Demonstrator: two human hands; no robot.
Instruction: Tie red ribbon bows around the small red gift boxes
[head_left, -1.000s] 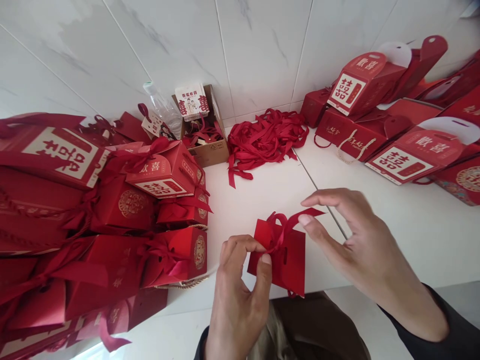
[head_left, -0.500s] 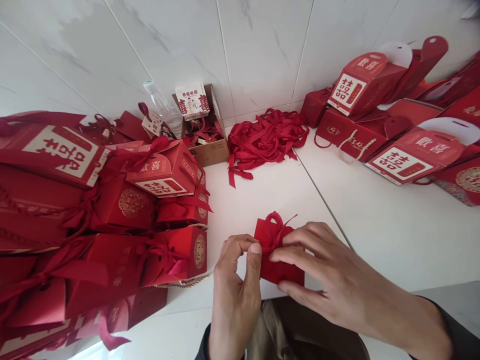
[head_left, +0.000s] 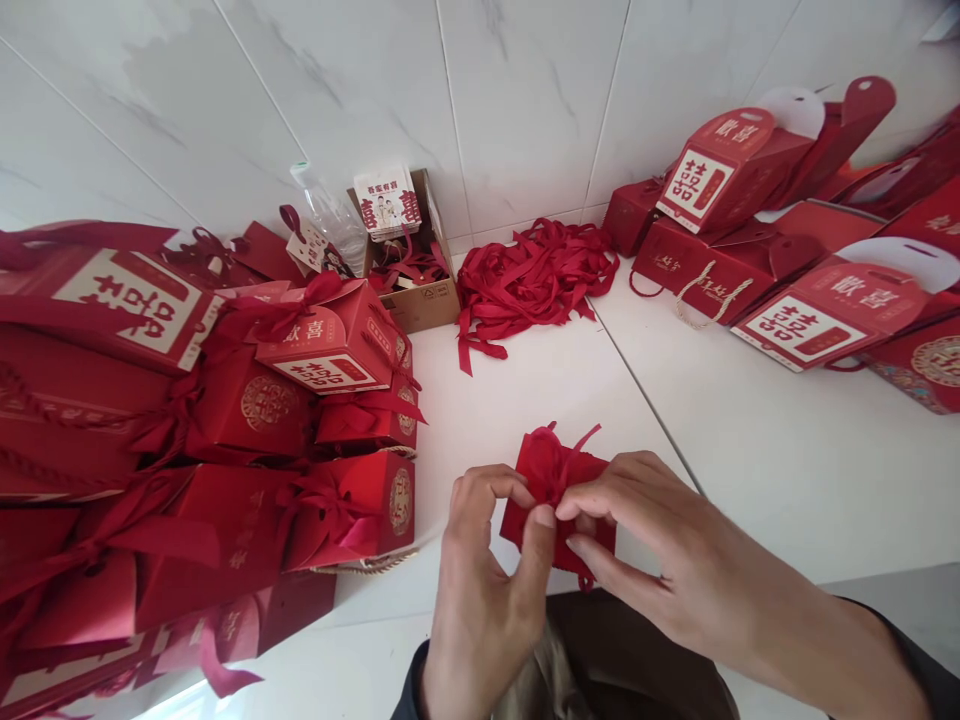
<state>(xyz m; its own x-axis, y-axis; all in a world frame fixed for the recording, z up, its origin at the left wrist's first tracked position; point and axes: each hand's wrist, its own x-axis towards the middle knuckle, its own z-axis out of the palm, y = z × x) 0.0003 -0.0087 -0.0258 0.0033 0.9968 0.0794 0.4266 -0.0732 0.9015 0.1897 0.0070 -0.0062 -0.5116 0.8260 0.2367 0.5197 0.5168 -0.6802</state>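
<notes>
A small red gift box (head_left: 523,524) sits on the white surface close in front of me, with a red ribbon (head_left: 550,462) looped and knotted on its top. My left hand (head_left: 491,560) comes from the left, its thumb and index finger closed on the ribbon near the knot. From the right, my right hand (head_left: 637,530) pinches the ribbon at the same spot, thumb and fingertips bent over the box. The fingers partly hide the knot and the box's near side.
Bow-tied red boxes (head_left: 337,510) are stacked at the left. A cardboard carton (head_left: 424,305) with cards, a clear plastic bottle (head_left: 330,215) and a heap of red ribbons (head_left: 536,275) lie along the tiled wall. More red boxes (head_left: 817,310) stand at the right.
Both hands have drawn together at the knot, and my right fingers have moved left to pinch the ribbon there. The box has turned slightly and the loops have shifted.
</notes>
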